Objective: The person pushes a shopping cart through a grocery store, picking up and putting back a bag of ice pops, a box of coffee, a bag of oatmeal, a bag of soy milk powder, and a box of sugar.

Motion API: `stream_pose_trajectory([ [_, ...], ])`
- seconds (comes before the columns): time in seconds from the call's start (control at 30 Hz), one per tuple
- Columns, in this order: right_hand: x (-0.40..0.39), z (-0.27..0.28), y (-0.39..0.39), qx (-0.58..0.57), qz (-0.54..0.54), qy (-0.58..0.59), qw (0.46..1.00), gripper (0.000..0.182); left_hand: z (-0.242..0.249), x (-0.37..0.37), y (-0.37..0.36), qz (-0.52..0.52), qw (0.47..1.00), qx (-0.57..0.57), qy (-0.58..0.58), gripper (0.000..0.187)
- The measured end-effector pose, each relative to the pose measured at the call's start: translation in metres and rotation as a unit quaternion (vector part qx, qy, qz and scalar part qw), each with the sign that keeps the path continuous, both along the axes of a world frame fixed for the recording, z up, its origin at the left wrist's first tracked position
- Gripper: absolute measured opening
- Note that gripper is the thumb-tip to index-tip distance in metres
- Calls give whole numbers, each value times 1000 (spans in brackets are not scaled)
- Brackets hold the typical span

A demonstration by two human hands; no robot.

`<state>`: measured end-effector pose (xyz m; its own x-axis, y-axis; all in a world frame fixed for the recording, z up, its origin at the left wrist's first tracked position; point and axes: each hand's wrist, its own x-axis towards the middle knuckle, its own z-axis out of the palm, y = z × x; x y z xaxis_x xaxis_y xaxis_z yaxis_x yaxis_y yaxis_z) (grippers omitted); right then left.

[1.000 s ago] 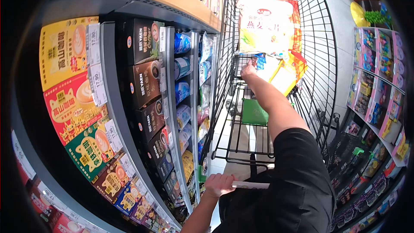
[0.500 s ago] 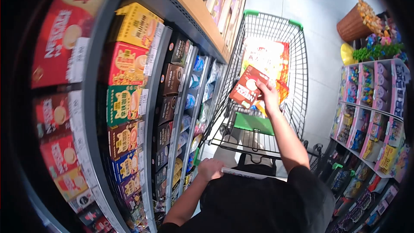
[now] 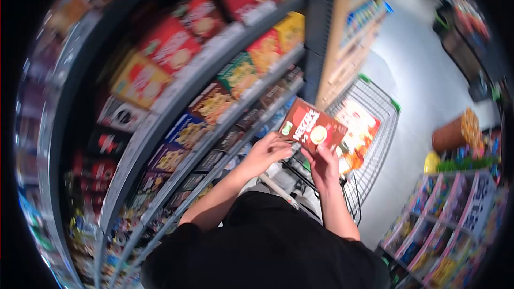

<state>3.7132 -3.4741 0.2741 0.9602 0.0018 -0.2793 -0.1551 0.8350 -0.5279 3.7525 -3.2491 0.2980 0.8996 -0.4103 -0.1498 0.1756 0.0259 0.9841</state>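
Note:
A brown Nescafé coffee box point(image 3: 310, 126) is held up in front of me, tilted, its printed face with a cup turned upward. My right hand point(image 3: 323, 165) grips its lower right edge, thumb on the front. At the lower left corner, my left hand point(image 3: 269, 153) has its fingers closed against the box; part of them is hidden under it. Behind the box stands the wire shopping cart point(image 3: 386, 138), partly covered by it. In the cart lies a white, red and orange food package point(image 3: 360, 123).
Shelves point(image 3: 227, 27) of coffee boxes run along my left, blurred. A wooden-edged display point(image 3: 342, 27) stands ahead beside the cart. On the right are a brown basket point(image 3: 448, 137) and a rack of small packaged goods point(image 3: 436, 219). Grey floor point(image 3: 409, 59) stretches ahead.
My left hand has left the cart handle and come to the box. My right hand has raised the box out from over the cart. The view has swung left toward the shelves.

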Motion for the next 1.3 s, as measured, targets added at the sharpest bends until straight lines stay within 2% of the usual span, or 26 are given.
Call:
stream_pose_trajectory([
  [0.03,-4,0,17,-36,29,7,999,68,8,3,6,39,999,-6,-7,55],
  [0.07,-11,5,35,-78,54,-5,995,69,24,3,7,111,993,-36,-26,38],
  [0.1,-10,11,51,-124,72,-25,989,70,23,9,20,132,989,-56,-30,27],
  [0.17,-18,18,77,-119,118,-43,985,71,45,3,43,153,982,-91,-68,23],
  [0.23,-23,15,92,-122,138,-53,981,64,63,-13,74,165,978,-101,-76,22],
  [0.3,-14,20,97,-69,111,-111,985,55,80,-29,97,203,969,-115,-87,26],
  [0.37,-7,44,101,-234,120,-183,947,42,91,-38,122,226,965,-122,-58,27],
  [0.43,-4,63,110,-272,163,-182,931,36,92,-41,141,246,964,-78,-63,28],
  [0.53,5,78,126,-298,208,-193,911,37,103,-45,151,273,952,-121,-61,37],
  [0.6,11,87,138,-316,197,-221,901,38,104,-45,159,284,946,-148,-53,40],
  [0.63,13,90,144,-329,181,-246,893,40,103,-46,162,287,944,-149,-59,40],
  [0.67,19,89,151,-395,150,-274,864,57,103,-49,163,289,943,-132,-99,42],
  [0.7,24,98,160,-394,147,-285,861,57,105,-48,163,290,939,-113,-143,44],
  [0.77,21,126,175,-552,2,-374,745,90,127,-55,153,325,914,30,-242,48],
  [0.8,16,143,182,-552,-5,-375,745,90,133,-54,147,337,904,27,-261,49],
  [0.83,11,162,189,-583,-1,-384,716,106,141,-53,141,349,895,23,-278,49],
  [0.87,8,172,195,-614,5,-389,686,122,152,-52,137,349,905,-31,-240,49],
  [0.9,12,171,201,-664,-53,-412,622,132,163,-48,133,347,913,-86,-199,48],
  [0.93,13,177,205,-675,-83,-408,609,131,165,-36,133,341,899,-108,-254,47],
  [1.0,16,191,209,-698,-140,-401,576,131,174,-26,131,325,906,-140,-231,48],
  [1.07,19,198,207,-700,-160,-396,573,129,189,-25,130,306,919,-142,-205,48],
  [1.23,26,211,198,-696,-209,-399,560,128,190,-10,122,282,930,-128,-198,47],
  [1.3,29,217,190,-750,-223,-375,497,127,188,-7,112,275,917,-151,-248,48],
])
